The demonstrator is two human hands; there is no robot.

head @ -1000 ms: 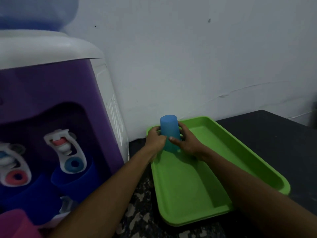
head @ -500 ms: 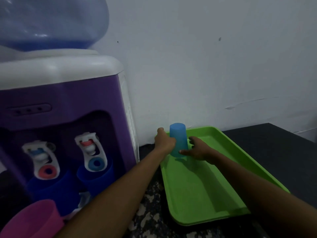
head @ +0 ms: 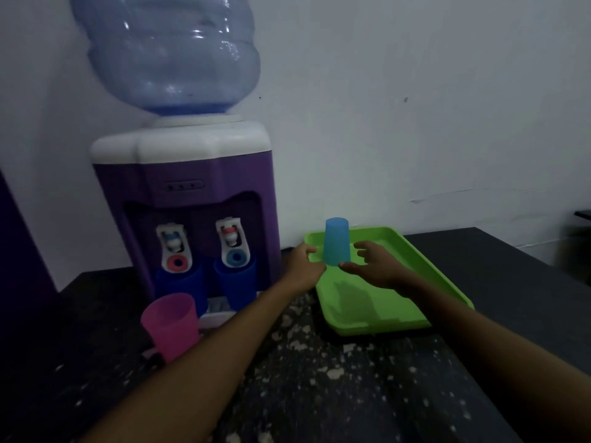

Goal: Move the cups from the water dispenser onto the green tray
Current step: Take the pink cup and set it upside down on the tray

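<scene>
A light blue cup (head: 336, 242) stands upside down at the far left end of the green tray (head: 380, 308). My left hand (head: 305, 262) and my right hand (head: 371, 266) flank it with fingers spread, just off its sides and holding nothing. On the purple water dispenser (head: 188, 193), two dark blue cups (head: 182, 284) (head: 238, 281) sit under the taps. A pink cup (head: 171, 324) stands upright in front of the dispenser, close to my left forearm.
The dispenser carries a big blue water bottle (head: 169, 52) and stands against a white wall. The tray lies on a dark speckled counter (head: 319, 378) that runs to the right behind it. A dark purple surface (head: 19, 251) borders the far left.
Both hands have let go of the light blue cup and drawn slightly back from it. The camera has pulled back and up, bringing the whole dispenser and the pink cup into view.
</scene>
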